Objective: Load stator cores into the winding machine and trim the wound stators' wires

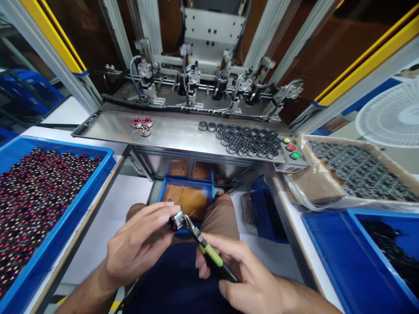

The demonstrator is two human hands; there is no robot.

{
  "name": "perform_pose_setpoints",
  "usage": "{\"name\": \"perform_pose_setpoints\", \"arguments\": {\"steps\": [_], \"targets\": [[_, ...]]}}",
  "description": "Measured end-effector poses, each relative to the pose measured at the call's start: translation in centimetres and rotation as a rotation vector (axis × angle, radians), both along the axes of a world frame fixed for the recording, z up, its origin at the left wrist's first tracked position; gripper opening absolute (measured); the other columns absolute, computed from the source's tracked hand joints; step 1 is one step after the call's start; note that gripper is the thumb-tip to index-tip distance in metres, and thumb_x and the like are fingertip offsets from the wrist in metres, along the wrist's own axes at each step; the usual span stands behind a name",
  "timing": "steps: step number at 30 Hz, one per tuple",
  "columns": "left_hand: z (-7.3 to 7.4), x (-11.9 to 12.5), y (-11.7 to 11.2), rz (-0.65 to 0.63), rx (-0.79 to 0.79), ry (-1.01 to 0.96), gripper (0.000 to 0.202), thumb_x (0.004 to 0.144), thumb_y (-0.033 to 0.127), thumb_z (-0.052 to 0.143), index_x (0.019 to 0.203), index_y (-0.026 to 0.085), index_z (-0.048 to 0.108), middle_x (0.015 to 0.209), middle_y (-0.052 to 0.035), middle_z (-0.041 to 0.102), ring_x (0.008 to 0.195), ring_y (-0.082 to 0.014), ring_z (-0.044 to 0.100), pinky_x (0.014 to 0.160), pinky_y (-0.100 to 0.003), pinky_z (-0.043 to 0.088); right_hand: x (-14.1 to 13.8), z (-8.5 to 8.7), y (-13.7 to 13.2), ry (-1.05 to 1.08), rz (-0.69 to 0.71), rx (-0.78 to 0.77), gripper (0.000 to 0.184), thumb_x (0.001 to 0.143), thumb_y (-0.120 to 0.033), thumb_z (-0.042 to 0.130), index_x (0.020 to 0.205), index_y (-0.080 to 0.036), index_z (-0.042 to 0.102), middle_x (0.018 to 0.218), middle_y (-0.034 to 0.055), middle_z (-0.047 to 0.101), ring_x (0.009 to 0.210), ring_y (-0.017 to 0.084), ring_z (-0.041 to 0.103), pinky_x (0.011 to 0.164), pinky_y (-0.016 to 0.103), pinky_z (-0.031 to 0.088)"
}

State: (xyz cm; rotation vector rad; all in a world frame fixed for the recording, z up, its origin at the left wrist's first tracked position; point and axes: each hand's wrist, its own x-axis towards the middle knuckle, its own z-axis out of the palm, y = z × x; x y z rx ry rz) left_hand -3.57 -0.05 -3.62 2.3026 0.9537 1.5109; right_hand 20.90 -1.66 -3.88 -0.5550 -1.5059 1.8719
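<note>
My left hand (144, 242) pinches a small round motor stator (177, 220) with a silver ring, holding it above my lap. In my right hand (244, 270) are cutting pliers (212, 255) with green and black handles. The jaws of the pliers are at the right side of the stator, where a thin wire sticks out; whether they bite on it I cannot tell. Below both hands, a blue bin (186, 181) with a brown sheet inside stands on the floor between my knees.
Three wound stators (145, 130) and a cluster of dark stators (248, 139) sit on the metal shelf (176, 131). A blue tray (109, 153) of wound stators is left. A button box (291, 150), cardboard box (322, 185), blue bin (330, 253) and white fan (393, 113) are right.
</note>
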Motion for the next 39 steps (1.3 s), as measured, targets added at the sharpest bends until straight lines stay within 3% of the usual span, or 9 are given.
{"name": "perform_pose_setpoints", "arguments": {"steps": [6, 16, 21, 23, 25, 28, 30, 34, 39], "targets": [[0.0, -0.1, -0.1, 0.024, -0.025, -0.006, 0.077, 0.067, -0.014, 0.067, 0.136, 0.017, 0.050, 0.115, -0.0112, 0.072, 0.111, -0.0233, 0.066, 0.094, -0.036, 0.058, -0.5, 1.2, 0.5, -0.096, 0.033, -0.106, 0.070, 0.064, -0.001, 0.050, 0.131, -0.018, 0.054, 0.092, 0.0039, 0.059, 0.079, 0.014, 0.056, 0.073, 0.033, 0.048], [0.0, -0.2, -0.3, 0.062, -0.057, 0.012, 0.078, 0.068, -0.012, 0.068, 0.137, 0.020, 0.048, 0.114, -0.0094, 0.073, 0.112, -0.0233, 0.066, 0.092, -0.036, 0.058, -0.6, 1.7, 0.9, -0.161, 0.070, -0.174, 0.049, 0.059, -0.001, 0.048, 0.104, -0.014, 0.061, 0.086, 0.0023, 0.057, 0.074, 0.013, 0.052, 0.065, 0.028, 0.042], [0.4, -0.1, -0.4, 0.121, -0.090, 0.082, 0.063, 0.073, -0.007, 0.067, 0.129, 0.020, 0.055, 0.110, -0.0082, 0.074, 0.107, -0.0202, 0.068, 0.091, -0.032, 0.059, -0.8, 1.5, 0.9, -0.209, 0.035, -0.101, 0.036, 0.066, 0.000, 0.049, 0.096, -0.014, 0.061, 0.072, -0.0031, 0.048, 0.064, 0.009, 0.043, 0.059, 0.024, 0.036], [0.3, -0.1, -0.3, 0.124, -0.079, 0.091, 0.062, 0.073, -0.007, 0.067, 0.128, 0.020, 0.056, 0.109, -0.0077, 0.075, 0.107, -0.0201, 0.068, 0.090, -0.032, 0.059, -0.7, 1.4, 0.9, -0.239, 0.010, -0.088, 0.032, 0.070, -0.002, 0.051, 0.097, -0.014, 0.062, 0.070, -0.0037, 0.046, 0.063, 0.008, 0.040, 0.059, 0.024, 0.035], [-0.2, -0.1, -0.3, 0.129, -0.067, 0.064, 0.065, 0.072, -0.007, 0.068, 0.130, 0.021, 0.055, 0.109, -0.0076, 0.075, 0.108, -0.0212, 0.068, 0.091, -0.034, 0.059, -0.6, 1.1, 0.9, -0.246, -0.042, -0.109, 0.041, 0.073, -0.004, 0.052, 0.112, -0.016, 0.060, 0.076, -0.0017, 0.052, 0.066, 0.009, 0.046, 0.062, 0.025, 0.039], [-1.2, -0.3, -0.1, 0.149, -0.170, -0.153, 0.060, 0.071, -0.002, 0.073, 0.124, 0.022, 0.058, 0.108, -0.0083, 0.075, 0.108, -0.0238, 0.068, 0.092, -0.038, 0.058, -0.1, 0.3, 0.8, -0.203, -0.120, -0.127, 0.064, 0.074, -0.006, 0.056, 0.135, -0.022, 0.047, 0.100, 0.0054, 0.061, 0.084, 0.015, 0.058, 0.081, 0.034, 0.047], [-1.8, -0.5, 0.2, 0.080, -0.365, -0.432, 0.052, 0.074, 0.009, 0.076, 0.121, 0.024, 0.058, 0.108, -0.0087, 0.075, 0.103, -0.0233, 0.070, 0.087, -0.036, 0.060, 0.2, -0.2, 0.8, -0.173, -0.124, -0.141, 0.068, 0.073, -0.008, 0.057, 0.138, -0.024, 0.045, 0.108, 0.0076, 0.061, 0.094, 0.018, 0.059, 0.089, 0.039, 0.046], [-2.8, -1.0, 0.9, -0.203, -0.766, -0.888, 0.054, 0.076, 0.039, 0.077, 0.124, 0.030, 0.054, 0.106, -0.0072, 0.076, 0.084, -0.0179, 0.074, 0.071, -0.027, 0.060, 0.3, -0.8, 1.0, -0.152, -0.120, -0.186, 0.062, 0.073, -0.013, 0.059, 0.134, -0.025, 0.053, 0.104, 0.0078, 0.063, 0.087, 0.019, 0.060, 0.082, 0.039, 0.049], [-3.7, -1.3, 1.2, -0.206, -0.909, -1.011, 0.058, 0.074, 0.053, 0.073, 0.124, 0.029, 0.054, 0.101, -0.0076, 0.075, 0.079, -0.0179, 0.072, 0.073, -0.030, 0.060, 0.0, -0.8, 1.4, -0.170, -0.119, -0.239, 0.058, 0.075, -0.020, 0.061, 0.132, -0.024, 0.056, 0.104, 0.0087, 0.063, 0.086, 0.021, 0.059, 0.077, 0.038, 0.048]]}}
